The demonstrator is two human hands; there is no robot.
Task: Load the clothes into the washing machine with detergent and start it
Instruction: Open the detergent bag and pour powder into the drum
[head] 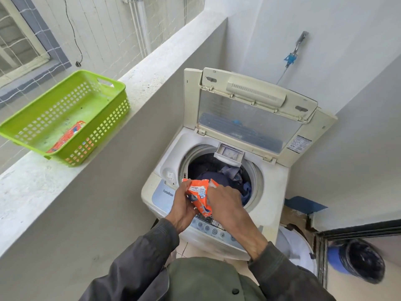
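A white top-loading washing machine (271, 192) stands in the corner with its lid (249, 118) raised. Dark blue clothes (225, 177) lie in the drum. An orange detergent packet (198, 195) is held over the machine's front edge and control panel (213, 230). My left hand (182, 210) grips the packet from the left and below. My right hand (225, 199) pinches its top right corner. A small detergent drawer (229, 154) sticks out at the drum's back rim.
A green plastic basket (102, 124) sits on the concrete ledge (32, 185) at left, with another orange packet (68, 135) inside. A tap (298, 45) is on the wall behind the machine. A white bucket (297, 246) and a blue bin (355, 259) stand at lower right.
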